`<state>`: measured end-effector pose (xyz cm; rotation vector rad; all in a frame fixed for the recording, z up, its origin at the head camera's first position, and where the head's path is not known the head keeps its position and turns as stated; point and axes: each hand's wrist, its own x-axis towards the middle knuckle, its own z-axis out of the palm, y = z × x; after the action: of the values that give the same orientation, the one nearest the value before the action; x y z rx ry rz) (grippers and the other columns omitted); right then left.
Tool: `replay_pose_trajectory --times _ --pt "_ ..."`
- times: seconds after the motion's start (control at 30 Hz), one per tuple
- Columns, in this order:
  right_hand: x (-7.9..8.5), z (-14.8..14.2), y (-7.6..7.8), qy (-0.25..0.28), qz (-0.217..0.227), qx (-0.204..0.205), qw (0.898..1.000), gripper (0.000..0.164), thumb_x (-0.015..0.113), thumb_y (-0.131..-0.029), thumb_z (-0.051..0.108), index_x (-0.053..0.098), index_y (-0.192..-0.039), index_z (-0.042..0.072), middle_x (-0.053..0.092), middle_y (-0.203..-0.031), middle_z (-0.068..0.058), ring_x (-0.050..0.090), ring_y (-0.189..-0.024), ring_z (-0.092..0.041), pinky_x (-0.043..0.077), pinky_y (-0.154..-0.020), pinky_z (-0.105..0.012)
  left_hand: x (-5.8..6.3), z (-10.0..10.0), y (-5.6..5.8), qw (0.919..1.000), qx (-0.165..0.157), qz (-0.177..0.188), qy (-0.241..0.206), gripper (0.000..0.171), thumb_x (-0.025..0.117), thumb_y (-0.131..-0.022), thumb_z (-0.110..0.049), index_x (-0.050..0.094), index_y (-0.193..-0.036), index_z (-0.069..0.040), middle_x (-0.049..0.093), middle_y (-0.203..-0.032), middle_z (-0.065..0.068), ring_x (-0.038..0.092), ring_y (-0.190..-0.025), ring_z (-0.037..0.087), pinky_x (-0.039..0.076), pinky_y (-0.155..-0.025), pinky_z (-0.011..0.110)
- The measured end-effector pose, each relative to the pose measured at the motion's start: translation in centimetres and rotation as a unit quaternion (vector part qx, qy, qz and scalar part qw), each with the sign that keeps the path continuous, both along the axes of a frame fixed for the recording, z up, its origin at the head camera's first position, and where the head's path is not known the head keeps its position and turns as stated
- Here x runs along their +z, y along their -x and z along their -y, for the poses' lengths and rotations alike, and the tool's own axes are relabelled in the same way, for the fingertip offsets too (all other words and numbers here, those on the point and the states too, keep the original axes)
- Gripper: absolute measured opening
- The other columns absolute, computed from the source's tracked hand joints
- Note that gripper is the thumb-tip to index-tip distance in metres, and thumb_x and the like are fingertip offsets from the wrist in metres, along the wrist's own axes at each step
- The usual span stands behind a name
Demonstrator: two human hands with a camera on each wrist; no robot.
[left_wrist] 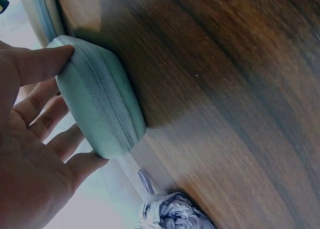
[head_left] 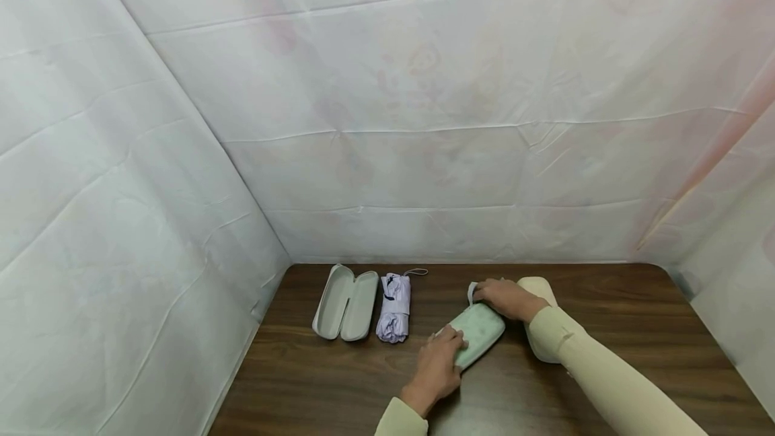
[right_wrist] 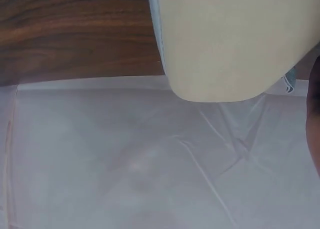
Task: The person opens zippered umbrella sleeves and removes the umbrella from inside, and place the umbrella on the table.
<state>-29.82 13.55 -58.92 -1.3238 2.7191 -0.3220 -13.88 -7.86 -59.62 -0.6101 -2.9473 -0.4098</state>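
Observation:
A mint green zipped case lies slanted on the table, its zipper band facing the left wrist camera. My left hand grips its near end, thumb on one side and fingertips on the other. At the far end my right hand has its bent fingers at the case's pale wrist strap. The exact fingertip hold there is hidden. Under my right wrist sits a cream case with a bluish zipper edge, partly covered by the sleeve in the head view.
An opened pale glasses case lies at the back left. Beside it is a folded lavender umbrella with a cord loop. The dark wood table meets white cloth walls at the back and sides.

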Motion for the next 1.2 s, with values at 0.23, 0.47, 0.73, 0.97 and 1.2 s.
replay_pose_trajectory --times 0.23,0.47,0.73,0.97,1.2 --pt "-0.8 0.1 0.3 0.013 -0.045 0.0 0.999 0.019 0.066 -0.1 0.004 0.079 -0.108 0.017 0.073 -0.108 -0.003 0.068 -0.097 -0.026 0.058 -0.076 -0.041 -0.4 0.0 0.1 1.0 0.004 0.006 -0.004 0.045 0.087 -0.079 -0.008 0.075 -0.121 -0.019 0.065 -0.14 -0.001 0.057 -0.139 0.024 0.052 -0.107 0.049" --pt "-1.3 0.3 -0.1 0.005 -0.115 -0.001 0.993 0.017 0.069 -0.097 0.004 0.076 -0.105 0.016 0.072 -0.106 -0.004 0.066 -0.095 -0.026 0.058 -0.076 -0.041 -0.6 0.2 0.0 0.9999 0.009 0.001 -0.013 0.045 0.088 -0.079 -0.009 0.076 -0.121 -0.019 0.065 -0.14 -0.001 0.058 -0.138 0.026 0.054 -0.104 0.051" --pt "-2.2 -0.1 -1.2 -0.021 -0.163 -0.032 0.986 0.018 0.07 -0.097 0.002 0.072 -0.111 0.013 0.07 -0.115 -0.012 0.065 -0.108 -0.032 0.058 -0.09 -0.053 -0.9 0.3 -0.2 0.9994 0.001 -0.022 -0.027 0.044 0.089 -0.078 -0.011 0.077 -0.12 -0.02 0.066 -0.137 -0.001 0.065 -0.124 0.029 0.057 -0.093 0.048" --pt "-2.7 -1.5 -1.1 -0.033 -0.183 -0.034 0.982 0.022 0.072 -0.096 0.003 0.073 -0.115 0.012 0.07 -0.119 -0.013 0.066 -0.113 -0.035 0.056 -0.096 -0.052 -1.2 0.0 -0.1 0.9977 -0.028 -0.049 -0.039 0.042 0.088 -0.079 -0.009 0.076 -0.12 -0.013 0.068 -0.134 0.006 0.062 -0.133 0.032 0.05 -0.109 0.044" --pt "-3.0 -2.3 -1.9 -0.046 -0.195 -0.042 0.979 0.023 0.074 -0.095 0.002 0.074 -0.117 0.006 0.071 -0.12 -0.017 0.066 -0.119 -0.042 0.057 -0.094 -0.055 -1.4 -0.1 -0.1 0.9963 -0.017 -0.072 -0.044 0.042 0.088 -0.078 -0.008 0.077 -0.118 -0.01 0.069 -0.131 0.007 0.063 -0.131 0.033 0.052 -0.106 0.047"
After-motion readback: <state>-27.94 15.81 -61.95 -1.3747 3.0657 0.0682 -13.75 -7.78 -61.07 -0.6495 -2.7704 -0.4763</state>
